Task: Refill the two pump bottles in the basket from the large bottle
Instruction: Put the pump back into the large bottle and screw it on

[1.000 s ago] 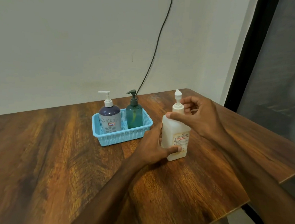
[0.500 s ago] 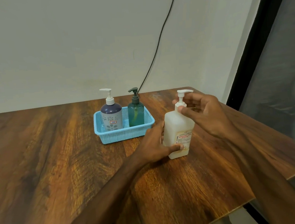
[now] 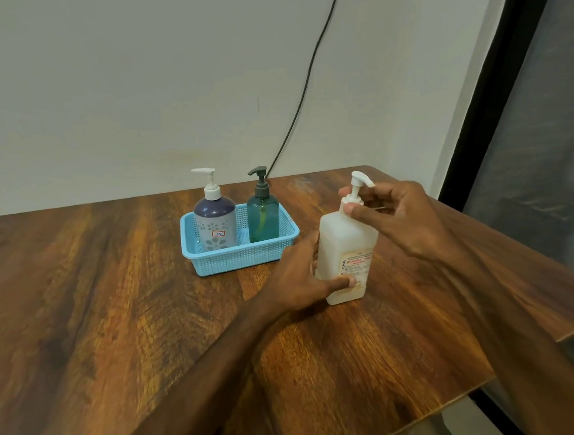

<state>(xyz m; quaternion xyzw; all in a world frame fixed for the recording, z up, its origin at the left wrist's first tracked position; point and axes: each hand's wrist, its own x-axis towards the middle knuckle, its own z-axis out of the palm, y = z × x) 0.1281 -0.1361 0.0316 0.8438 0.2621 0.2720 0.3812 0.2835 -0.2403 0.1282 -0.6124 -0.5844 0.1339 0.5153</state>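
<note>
Large bottle (image 3: 346, 247) upright; pump nozzle (image 3: 361, 178) points right, above right hand (image 3: 399, 222).

Basket (image 3: 240, 258) on table (image 3: 115, 316), left pump bottle (image 3: 215, 223) beside right pump bottle (image 3: 263, 219) inside, large bottle (image 3: 345, 240) right of basket

- The table (image 3: 96, 301) shows bare wood across its whole left part and along its near edge, giving broad room for a reach from either side.
- The basket (image 3: 240, 258) stands toward the far side. In it the purple bottle (image 3: 215, 223) and green bottle (image 3: 263, 219) stand upright with a narrow gap between them, their pumps well above the rim.
- The large bottle (image 3: 346, 247) stands just right of the basket, with a strip of wood between them.
- The left hand (image 3: 301, 281) grips the large bottle low on its left side and fills that strip.
- The right hand (image 3: 399, 218) pinches its pump neck, blocking the top and right side.
- The wall (image 3: 131, 92) closes the far side, where a cable (image 3: 305, 78) hangs behind the green bottle.
</note>
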